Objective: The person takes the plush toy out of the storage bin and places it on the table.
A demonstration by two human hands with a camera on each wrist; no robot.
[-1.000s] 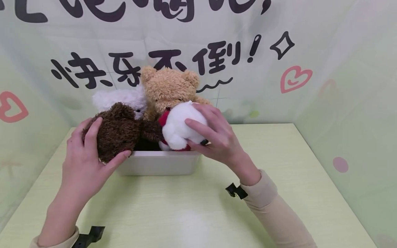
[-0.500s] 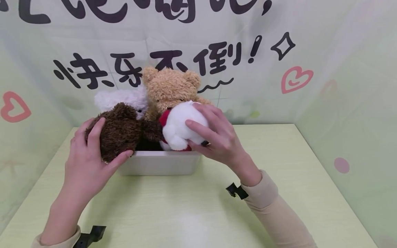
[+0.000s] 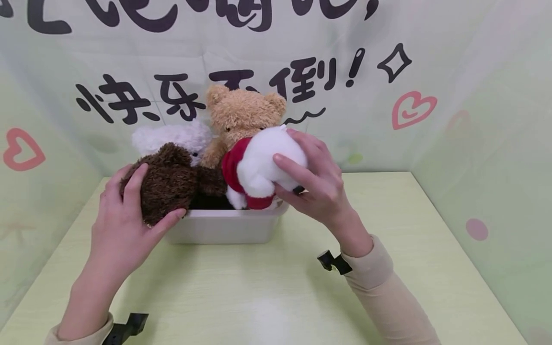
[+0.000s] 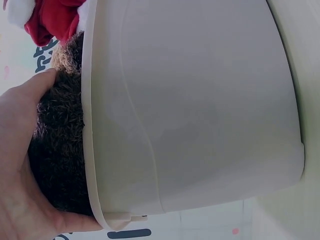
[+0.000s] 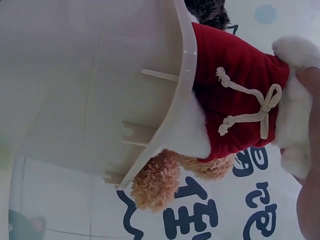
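Brown toy (image 3: pixel 170 187) sits at the left end of the white bin (image 3: pixel 224 230) on the table (image 3: pixel 258 287); the left hand (image 3: pixel 122 225) grips it, thumb and fingers curved widely round it. Beyond are a fluffy white toy (image 3: pixel 172 136) and a tan bear (image 3: pixel 247 112). At the right end, the right hand (image 3: pixel 321 187) grasps the red-shirted toy (image 3: pixel 258 167), partly hidden by the bin. Handling both near toys together seems the step; the next move calls for a gentle hold.

Black lettering (image 3: pixel 230 75) is running across the pale back wall (image 3: pixel 345 129) — it is reading "快乐不倒!", with the 不 partly hiding. Above it, a bigger line (image 3: pixel 262 23) is running off the top edge — too cropped for reading whole.
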